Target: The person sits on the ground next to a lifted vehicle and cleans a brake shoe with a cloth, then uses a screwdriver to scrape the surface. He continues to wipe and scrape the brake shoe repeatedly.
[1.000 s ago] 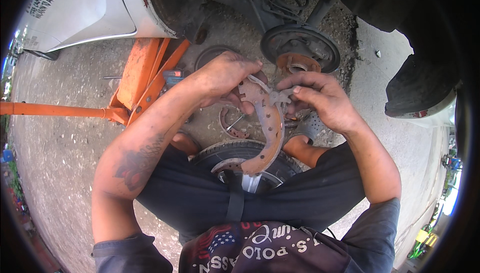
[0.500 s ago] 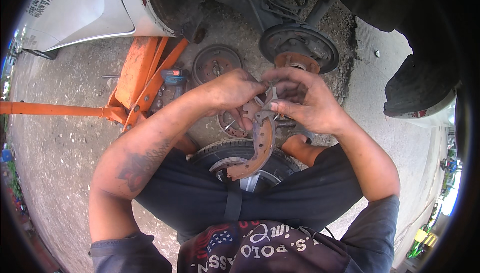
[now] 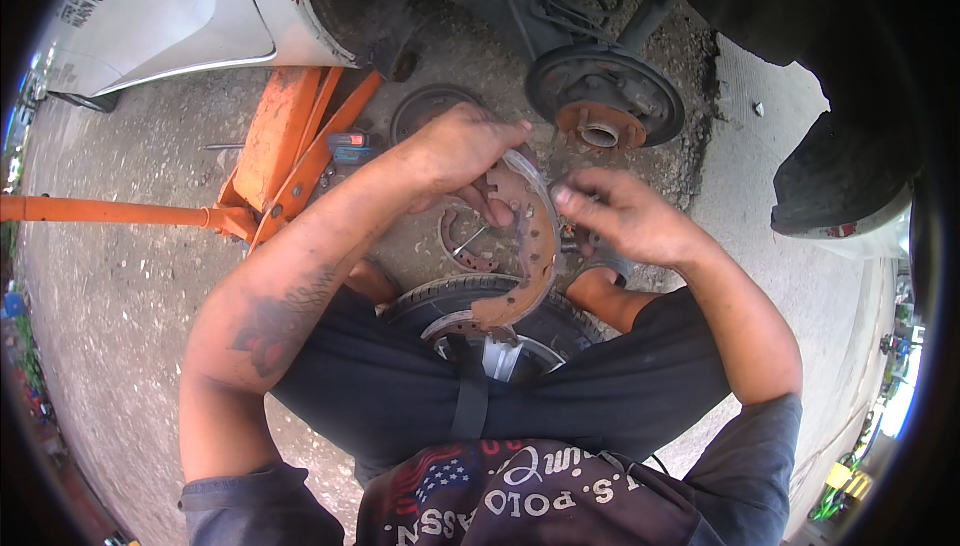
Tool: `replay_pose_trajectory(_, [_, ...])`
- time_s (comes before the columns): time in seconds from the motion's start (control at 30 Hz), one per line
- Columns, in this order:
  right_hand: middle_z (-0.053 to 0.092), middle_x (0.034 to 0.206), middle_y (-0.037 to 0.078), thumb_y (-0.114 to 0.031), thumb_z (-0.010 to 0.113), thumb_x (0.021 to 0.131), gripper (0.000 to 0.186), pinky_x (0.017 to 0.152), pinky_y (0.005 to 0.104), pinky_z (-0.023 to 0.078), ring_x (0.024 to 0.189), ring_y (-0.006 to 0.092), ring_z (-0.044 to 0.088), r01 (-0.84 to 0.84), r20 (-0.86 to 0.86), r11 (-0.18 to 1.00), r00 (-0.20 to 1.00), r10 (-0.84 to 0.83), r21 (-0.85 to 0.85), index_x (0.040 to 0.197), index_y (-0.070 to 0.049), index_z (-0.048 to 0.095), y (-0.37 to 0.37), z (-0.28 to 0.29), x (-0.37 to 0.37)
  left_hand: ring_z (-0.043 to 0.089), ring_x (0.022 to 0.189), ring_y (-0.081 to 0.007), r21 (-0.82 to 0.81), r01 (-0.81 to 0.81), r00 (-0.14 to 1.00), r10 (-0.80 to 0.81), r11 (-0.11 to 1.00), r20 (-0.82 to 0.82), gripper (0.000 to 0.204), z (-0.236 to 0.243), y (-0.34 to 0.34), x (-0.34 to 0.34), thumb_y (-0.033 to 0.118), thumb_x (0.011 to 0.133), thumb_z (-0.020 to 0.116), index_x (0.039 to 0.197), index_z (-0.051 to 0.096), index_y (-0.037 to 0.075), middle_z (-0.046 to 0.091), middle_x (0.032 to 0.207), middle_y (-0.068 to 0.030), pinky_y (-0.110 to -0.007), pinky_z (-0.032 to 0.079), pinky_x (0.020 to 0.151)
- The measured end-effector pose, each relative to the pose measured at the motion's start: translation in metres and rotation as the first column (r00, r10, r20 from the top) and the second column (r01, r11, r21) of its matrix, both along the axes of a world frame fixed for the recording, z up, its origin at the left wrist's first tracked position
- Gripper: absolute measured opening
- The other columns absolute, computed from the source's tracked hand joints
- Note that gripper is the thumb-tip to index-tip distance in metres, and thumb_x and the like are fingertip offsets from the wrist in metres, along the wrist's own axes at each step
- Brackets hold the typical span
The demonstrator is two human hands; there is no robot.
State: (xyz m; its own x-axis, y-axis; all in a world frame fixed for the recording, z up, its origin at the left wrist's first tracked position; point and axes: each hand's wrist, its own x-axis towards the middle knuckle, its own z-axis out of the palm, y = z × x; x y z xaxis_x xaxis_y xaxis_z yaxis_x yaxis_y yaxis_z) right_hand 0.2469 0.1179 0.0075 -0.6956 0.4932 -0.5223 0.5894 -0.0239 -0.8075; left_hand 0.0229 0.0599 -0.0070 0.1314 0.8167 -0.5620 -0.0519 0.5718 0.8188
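A curved, rusty brake shoe [image 3: 538, 246] hangs over the wheel between my knees. My left hand [image 3: 468, 158] is closed on its upper part, thumb against the flat web. To the right of the shoe, my right hand [image 3: 620, 208] is a small gap away, its thumb and fingers pressed together; whatever they hold is hidden. Beyond the hands is the bare wheel hub [image 3: 600, 126] on its dark backing plate [image 3: 560, 76]. Below my left hand, a second brake shoe [image 3: 452, 246] lies on the ground. Another curved shoe [image 3: 452, 324] rests on the wheel.
A wheel with a tyre [image 3: 410, 301] lies flat between my legs. An orange jack [image 3: 275, 136] stands at the left under the white car body [image 3: 180, 16], its long handle reaching left. Near it are a blue power tool [image 3: 350, 149] and a brake drum [image 3: 415, 111], partly behind my left hand.
My right hand has drawn away from the shoe's upper end and sits slightly lower. The shoe, still in my left hand, has turned and now shows its outer curve to the right.
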Motion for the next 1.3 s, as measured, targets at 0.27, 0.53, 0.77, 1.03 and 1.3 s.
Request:
replay_pose_trajectory(0.27, [0.071,0.094,0.02,-0.053,0.079,0.081,0.064,0.078,0.0402,0.054,0.087,0.0282,0.07,-0.233,-0.008,0.91,0.968,0.251,0.344,0.11,0.003,0.07,-0.004,0.006,0.0,0.071,0.057,-0.0269,0.03,-0.07,0.998,0.07,0.997,0.002,0.051,0.001,0.001,-0.003,0.035,0.105,0.051,0.103,0.063,-0.014,0.072,0.083,-0.0246,-0.032,0.061,0.053])
replay_pose_trajectory(0.53, [0.072,0.098,0.022,-0.034,0.079,0.084,0.049,0.074,0.0353,0.055,0.09,0.0239,0.072,-0.002,0.011,0.962,1.0,-0.001,0.272,0.106,0.009,0.068,-0.002,-0.001,-0.004,0.072,0.067,-0.0271,0.078,-0.181,0.969,0.164,0.98,0.183,0.073,0.0,0.0,-0.003,0.058,0.099,0.054,0.117,0.06,-0.013,0.069,0.099,-0.0227,-0.033,0.061,0.063])
replay_pose_trajectory(0.77, [0.072,0.102,0.017,-0.022,0.075,0.092,0.043,0.075,0.03,0.058,0.087,0.0193,0.072,0.258,-0.28,0.962,0.921,-0.271,-0.085,0.113,0.013,0.063,0.001,-0.002,-0.002,0.062,0.1,-0.0134,0.366,0.263,0.963,-0.216,0.893,-0.163,0.06,-0.013,-0.008,0.01,0.053,0.101,0.056,0.123,0.059,-0.003,0.068,0.11,-0.0113,-0.03,0.052,0.087])
replay_pose_trajectory(1.03, [0.071,0.111,0.016,-0.017,0.075,0.091,0.04,0.085,0.0313,0.056,0.104,0.0191,0.068,0.03,-0.152,0.988,0.988,-0.007,0.15,0.12,0.008,0.064,0.017,0.0,0.011,0.067,0.081,-0.0152,0.238,0.228,0.967,-0.248,0.944,0.06,0.05,-0.017,-0.014,0.02,0.037,0.103,0.06,0.122,0.051,-0.007,0.067,0.094,-0.0085,-0.031,0.057,0.073])
replay_pose_trajectory(1.3, [0.07,0.113,0.011,0.001,0.067,0.09,0.032,0.084,0.0279,0.053,0.097,0.013,0.065,0.331,-0.411,0.901,0.89,-0.199,0.28,0.123,0.003,0.066,0.021,0.02,0.011,0.069,0.081,-0.0177,0.231,0.244,0.968,-0.221,0.942,-0.12,0.045,-0.022,-0.012,0.015,0.028,0.099,0.067,0.121,0.052,-0.008,0.068,0.093,-0.011,-0.033,0.058,0.069])
